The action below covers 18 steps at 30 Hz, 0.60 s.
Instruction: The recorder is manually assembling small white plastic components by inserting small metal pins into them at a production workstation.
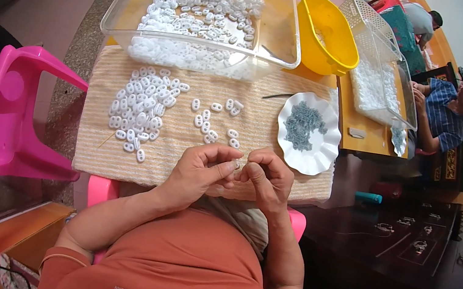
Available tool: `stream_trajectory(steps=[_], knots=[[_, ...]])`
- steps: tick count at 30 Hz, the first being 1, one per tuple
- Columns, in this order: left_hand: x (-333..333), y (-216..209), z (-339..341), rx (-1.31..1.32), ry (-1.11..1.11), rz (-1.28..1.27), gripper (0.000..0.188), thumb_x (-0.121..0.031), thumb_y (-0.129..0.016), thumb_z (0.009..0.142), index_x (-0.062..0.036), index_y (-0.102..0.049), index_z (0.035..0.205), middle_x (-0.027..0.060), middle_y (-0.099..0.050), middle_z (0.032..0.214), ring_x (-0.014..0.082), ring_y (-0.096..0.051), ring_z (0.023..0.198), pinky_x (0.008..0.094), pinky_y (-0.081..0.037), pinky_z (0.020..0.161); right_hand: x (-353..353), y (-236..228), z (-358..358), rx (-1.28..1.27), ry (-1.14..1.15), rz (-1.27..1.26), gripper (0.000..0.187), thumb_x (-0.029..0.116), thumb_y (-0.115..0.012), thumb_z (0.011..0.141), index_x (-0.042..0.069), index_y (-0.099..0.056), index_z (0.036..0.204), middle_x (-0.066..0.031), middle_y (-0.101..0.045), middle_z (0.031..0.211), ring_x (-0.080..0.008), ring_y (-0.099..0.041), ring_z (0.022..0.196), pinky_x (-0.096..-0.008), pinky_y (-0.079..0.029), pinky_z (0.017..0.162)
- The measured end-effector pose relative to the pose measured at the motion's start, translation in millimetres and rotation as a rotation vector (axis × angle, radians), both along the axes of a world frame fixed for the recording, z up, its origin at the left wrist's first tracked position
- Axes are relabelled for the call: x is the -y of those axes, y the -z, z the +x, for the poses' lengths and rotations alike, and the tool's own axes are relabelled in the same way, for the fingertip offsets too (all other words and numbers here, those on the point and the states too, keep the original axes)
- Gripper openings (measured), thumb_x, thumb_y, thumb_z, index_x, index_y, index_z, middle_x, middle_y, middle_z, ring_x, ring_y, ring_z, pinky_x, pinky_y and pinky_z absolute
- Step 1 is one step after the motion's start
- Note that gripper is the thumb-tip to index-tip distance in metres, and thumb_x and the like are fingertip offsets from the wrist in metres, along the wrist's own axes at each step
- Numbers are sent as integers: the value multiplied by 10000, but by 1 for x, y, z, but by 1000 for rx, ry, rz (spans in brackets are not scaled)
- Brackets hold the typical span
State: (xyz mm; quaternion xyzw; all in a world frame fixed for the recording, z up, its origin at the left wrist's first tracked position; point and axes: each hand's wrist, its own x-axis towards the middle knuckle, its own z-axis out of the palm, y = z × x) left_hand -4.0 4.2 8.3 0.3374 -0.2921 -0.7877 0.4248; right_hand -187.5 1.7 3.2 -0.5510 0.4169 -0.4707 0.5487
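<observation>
My left hand (207, 167) and my right hand (267, 178) meet over the near edge of the cloth, fingertips almost touching. Both are closed in a pinch; a small pale thing shows between them, too hidden to name. Just beyond my fingers lie several loose white oval two-holed plastic pieces (205, 124). Left of them is a larger pile of the same pieces (142, 104). On the right, a white wavy-rimmed plate (322, 154) bears a heap of small grey-blue parts (303, 123).
A clear plastic bin (199, 46) of white pieces stands at the back, beside a yellow basin (325, 34). Striped cloth (178, 166) covers my table. A pink chair (21, 107) is at left. To the right, a person (445, 111) sits near another bin (374, 89).
</observation>
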Motion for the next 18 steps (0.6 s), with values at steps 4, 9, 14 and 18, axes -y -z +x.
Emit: stream_trajectory(steps=[4, 9, 14, 18], knots=[[1, 6, -1, -53, -54, -25, 235, -36, -593, 907, 29, -571, 1131, 49, -623, 923, 83, -607, 774, 216, -530, 689, 0, 3, 2, 9, -8, 9, 62, 1, -551, 919, -48, -560, 957, -85, -553, 898, -120, -599, 708, -234, -503, 644], [1, 3, 0, -50, -54, 17, 211, -28, -598, 898, 34, -579, 1098, 73, -637, 921, 103, -620, 806, 232, -543, 721, 1, 2, 3, -50, -32, 9, 51, -11, -550, 916, -42, -570, 952, -82, -561, 922, -100, -564, 721, -223, -482, 648], [3, 5, 1, -49, -59, 54, 194, -22, -600, 891, 33, -587, 1077, 86, -649, 904, 116, -625, 804, 236, -543, 729, 1, 3, 4, -32, -35, 38, 51, -9, -561, 911, -40, -573, 950, -77, -562, 930, -92, -555, 745, -217, -471, 665], [3, 7, 2, -54, -58, 59, 188, -21, -602, 890, 36, -590, 1069, 85, -652, 895, 116, -630, 796, 234, -545, 728, 2, 4, 3, -78, -32, 25, 54, -12, -569, 906, -40, -573, 951, -71, -560, 930, -91, -548, 758, -212, -463, 679]])
